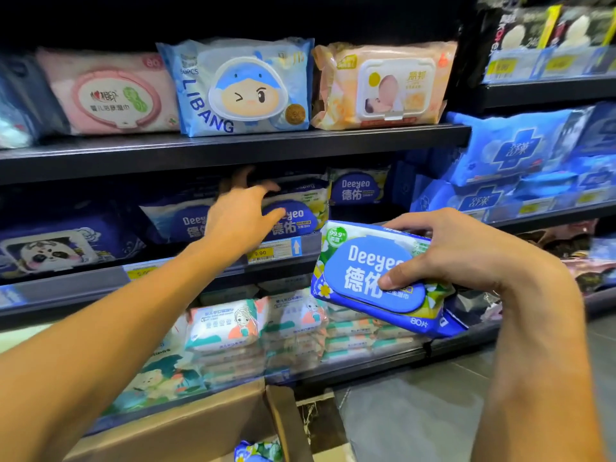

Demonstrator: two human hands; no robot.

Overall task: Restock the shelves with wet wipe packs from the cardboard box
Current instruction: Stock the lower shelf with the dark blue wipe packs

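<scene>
My right hand (466, 251) grips a blue Deeyeo wet wipe pack (363, 278) in front of the shelves, thumb on its lid, pack tilted. My left hand (240, 211) reaches into the middle shelf (100, 281) with fingers spread, touching a Deeyeo pack on the shelf (300, 218); it holds nothing. More Deeyeo packs (358, 188) stand behind and beside it. The open cardboard box (186, 425) sits at the bottom, with another blue pack (256, 451) visible inside.
The top shelf (233, 148) carries pink, blue LIBANG (243, 88) and orange packs. The lower shelf holds white-and-teal packs (226, 325). Blue packs (513, 148) fill the unit on the right. Grey floor (416, 411) lies at the lower right.
</scene>
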